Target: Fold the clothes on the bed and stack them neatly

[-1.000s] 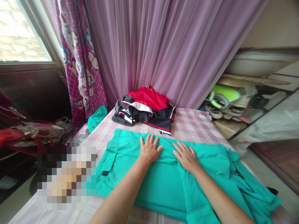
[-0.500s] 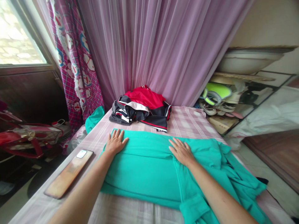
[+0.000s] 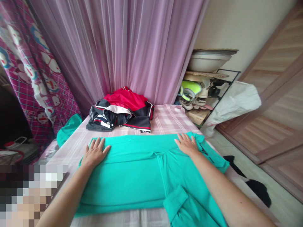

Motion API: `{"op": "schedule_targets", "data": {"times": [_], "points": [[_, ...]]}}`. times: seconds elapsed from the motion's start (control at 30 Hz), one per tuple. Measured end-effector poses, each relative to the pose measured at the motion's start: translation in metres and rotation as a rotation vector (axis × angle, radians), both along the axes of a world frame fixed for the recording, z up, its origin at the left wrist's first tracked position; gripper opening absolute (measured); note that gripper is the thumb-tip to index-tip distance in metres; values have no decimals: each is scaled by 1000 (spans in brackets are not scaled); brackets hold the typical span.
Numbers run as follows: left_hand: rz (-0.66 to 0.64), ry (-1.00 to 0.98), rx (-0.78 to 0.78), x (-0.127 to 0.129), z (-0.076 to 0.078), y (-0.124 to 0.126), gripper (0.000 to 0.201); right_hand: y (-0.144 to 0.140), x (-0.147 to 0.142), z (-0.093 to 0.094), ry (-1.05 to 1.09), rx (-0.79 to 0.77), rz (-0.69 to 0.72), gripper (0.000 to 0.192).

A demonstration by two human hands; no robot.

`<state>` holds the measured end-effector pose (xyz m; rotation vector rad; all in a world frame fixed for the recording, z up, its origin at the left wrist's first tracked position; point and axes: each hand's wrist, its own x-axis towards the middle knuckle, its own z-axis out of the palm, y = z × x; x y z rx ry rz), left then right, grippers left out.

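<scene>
Both hands lie flat, fingers spread, holding nothing — left hand and right hand pressing the teal garment on the bed

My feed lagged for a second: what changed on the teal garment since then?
Both hands slid apart along the teal garment: left hand to its left edge, right hand to its right. Both stayed flat, palms down, gripping nothing. The red and black clothes pile behind did not move.
</scene>
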<state>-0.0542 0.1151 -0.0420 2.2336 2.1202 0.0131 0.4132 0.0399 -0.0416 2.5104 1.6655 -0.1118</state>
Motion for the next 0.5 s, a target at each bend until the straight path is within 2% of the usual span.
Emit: {"op": "schedule_targets", "data": {"times": [0.1, 0.17, 0.23, 0.33, 0.43, 0.5], "points": [[3, -4, -5, 0, 0, 0, 72, -11, 41, 6, -25, -6, -139, 62], [6, -9, -1, 1, 0, 0, 73, -9, 44, 14, -46, -30, -155, 61], [6, -10, 11, 1, 0, 0, 73, 0, 30, 22, -84, -23, -154, 60], [-2, -4, 23, 2, 1, -1, 73, 15, -4, 26, -100, 127, -64, 60], [-5, -4, 26, 2, 2, -2, 73, 19, -29, 14, -25, 198, 164, 58], [-1, -5, 26, 2, 2, -3, 73, 16, -27, 2, 15, 141, 179, 56]]}}
